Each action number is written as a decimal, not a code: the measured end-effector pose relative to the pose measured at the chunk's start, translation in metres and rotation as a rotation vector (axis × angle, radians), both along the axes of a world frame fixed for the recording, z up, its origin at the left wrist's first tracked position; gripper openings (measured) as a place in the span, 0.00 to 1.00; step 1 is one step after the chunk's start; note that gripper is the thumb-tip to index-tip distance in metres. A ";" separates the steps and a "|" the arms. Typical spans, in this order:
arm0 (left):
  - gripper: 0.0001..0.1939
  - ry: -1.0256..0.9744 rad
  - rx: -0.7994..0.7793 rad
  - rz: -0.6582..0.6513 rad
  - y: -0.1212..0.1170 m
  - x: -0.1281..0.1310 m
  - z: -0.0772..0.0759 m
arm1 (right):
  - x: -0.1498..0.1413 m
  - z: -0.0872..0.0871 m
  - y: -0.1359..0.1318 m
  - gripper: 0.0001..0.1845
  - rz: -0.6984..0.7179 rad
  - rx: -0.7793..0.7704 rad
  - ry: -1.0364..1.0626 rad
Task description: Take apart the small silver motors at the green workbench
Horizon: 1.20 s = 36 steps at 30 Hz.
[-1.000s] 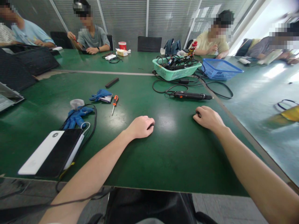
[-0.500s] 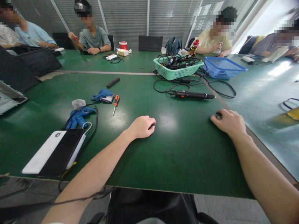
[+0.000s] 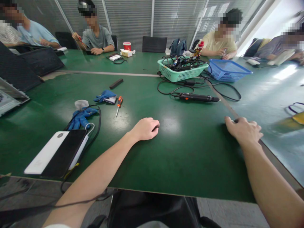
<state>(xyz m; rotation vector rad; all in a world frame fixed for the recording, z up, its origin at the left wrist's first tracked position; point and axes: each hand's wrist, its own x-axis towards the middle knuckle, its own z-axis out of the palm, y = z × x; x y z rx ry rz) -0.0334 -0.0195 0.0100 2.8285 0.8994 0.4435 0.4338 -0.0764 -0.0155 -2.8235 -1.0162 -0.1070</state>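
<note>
My left hand (image 3: 145, 129) rests in a loose curl on the dark green table (image 3: 190, 164), touching nothing else. An orange-handled screwdriver (image 3: 118, 105) lies beyond it, apart from it, beside a blue glove (image 3: 105, 96). Further left are another blue glove (image 3: 82, 117) and a flat white-and-black case (image 3: 55, 153) with a black cable (image 3: 98, 126). My right hand (image 3: 243, 130) lies palm down on the table's right edge, holding nothing. Nearest to it, up and left, an electric screwdriver (image 3: 199, 98) lies on its cord.
A mint-green basket (image 3: 182, 76) full of cables and a blue wire basket (image 3: 226, 70) stand at the far side. Several co-workers (image 3: 96, 39) sit around the tables. Black laptops (image 3: 41, 61) lie at the left. A paler table (image 3: 280, 95) adjoins on the right.
My right hand has slid to the right, reaching the table's edge. My left hand has stayed in place on the table.
</note>
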 end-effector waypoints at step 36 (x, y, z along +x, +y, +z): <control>0.11 -0.122 -0.004 0.145 -0.002 0.000 0.006 | -0.227 0.018 0.014 0.20 1.334 0.307 0.262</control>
